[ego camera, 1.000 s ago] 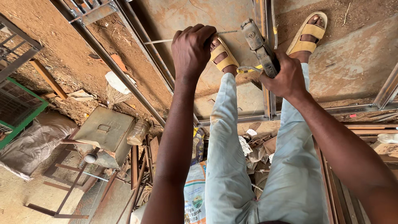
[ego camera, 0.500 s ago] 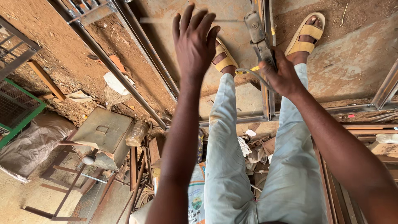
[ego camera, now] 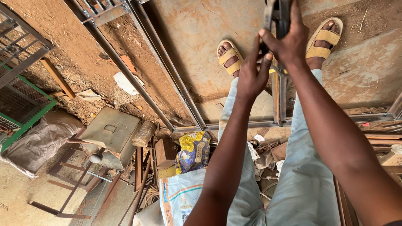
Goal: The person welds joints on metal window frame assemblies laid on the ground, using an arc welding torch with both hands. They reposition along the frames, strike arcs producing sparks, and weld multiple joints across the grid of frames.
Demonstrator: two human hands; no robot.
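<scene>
I see the right hand clamped on a dark metal hand tool at far right, above the rusty steel door frame; the left hand pinches beside it. A slip risks dropping it onto the yellow-sandalled feet.
</scene>
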